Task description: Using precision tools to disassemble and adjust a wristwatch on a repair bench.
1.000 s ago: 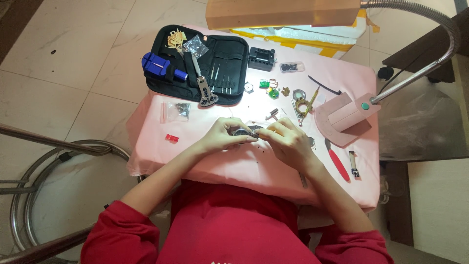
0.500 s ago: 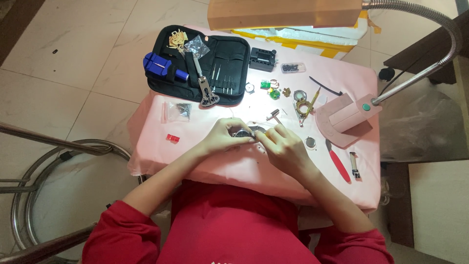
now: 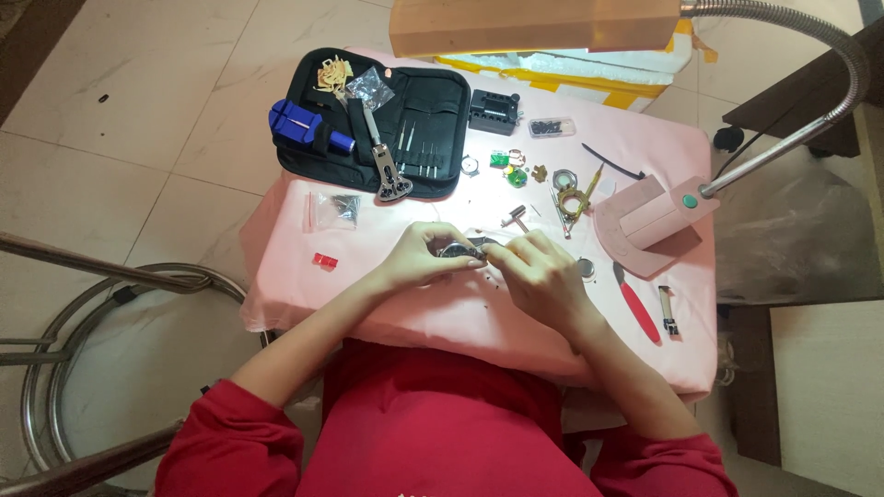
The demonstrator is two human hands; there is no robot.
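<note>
**tinkerer_a:** Two hands on one tiny job. Left hand [image 3: 416,262] is curled round the left end of the watch [image 3: 458,249], pinning it on the pink cloth [image 3: 304,276].

**benchrat:** Yeah, it sits dead between them, long axis running left-right. Right hand [image 3: 539,276] comes in palm-down, fingertips pinched at its right edge. Can't tell if there's a tool in there.

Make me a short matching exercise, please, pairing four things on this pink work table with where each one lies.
Things:
1. black tool case
2. red-handled tool
3. small red piece
4. metal watch

Places:
A. between the left hand and right hand
B. far left part of the cloth
C. near the cloth's left edge
D. right of the right hand

Pairs: 1-B, 2-D, 3-C, 4-A
</note>
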